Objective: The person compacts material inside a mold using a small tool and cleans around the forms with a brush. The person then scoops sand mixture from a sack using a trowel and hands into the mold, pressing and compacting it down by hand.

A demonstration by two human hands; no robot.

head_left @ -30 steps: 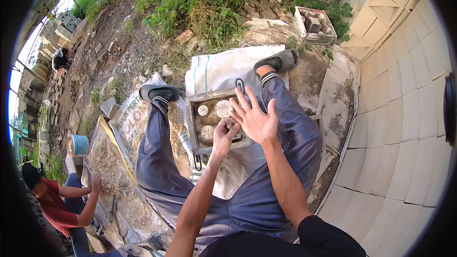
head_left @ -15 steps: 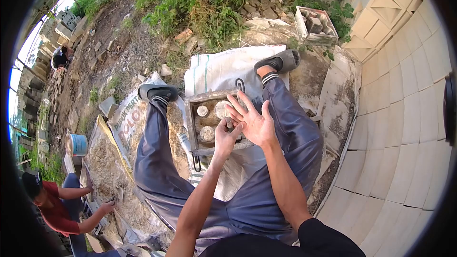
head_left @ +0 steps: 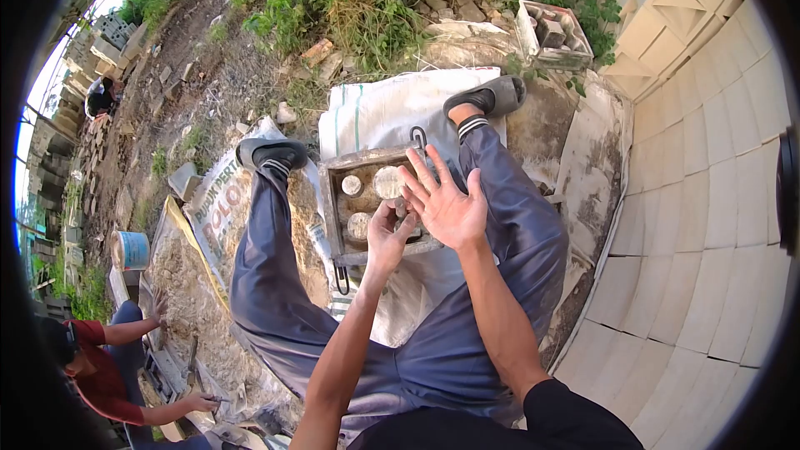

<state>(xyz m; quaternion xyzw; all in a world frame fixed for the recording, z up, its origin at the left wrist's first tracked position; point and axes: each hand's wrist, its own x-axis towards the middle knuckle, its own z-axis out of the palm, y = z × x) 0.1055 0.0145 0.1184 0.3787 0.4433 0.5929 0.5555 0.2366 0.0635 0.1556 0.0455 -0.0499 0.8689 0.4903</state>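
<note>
Between my legs lies a grey, crusted rectangular mould box (head_left: 327, 208) with several round pale plugs inside, among them a small plug (head_left: 352, 186) and a larger plug (head_left: 388, 182). Dark wire handles stick out at its far side and near left corner. Above the box, my left hand (head_left: 387, 237) is closed, its greyish fingertips pinched together; whatever sits between them is too small to make out. Close beside it, my right hand (head_left: 452, 207) is open, palm up and fingers spread, holding nothing. Both hands hide the right part of the box.
White sacks (head_left: 375, 108) lie under and beyond the box. At left a co-worker in a red shirt (head_left: 104, 383) sits by tools, near a blue-labelled bucket (head_left: 132, 250). A second mould box (head_left: 575, 57) stands far right. Pale tiles (head_left: 692, 283) line the right side.
My right hand has turned slightly more upright, and its fingers have moved a little off the left hand's fingertips. The co-worker's hands have moved farther apart. The view has shifted slightly.
</note>
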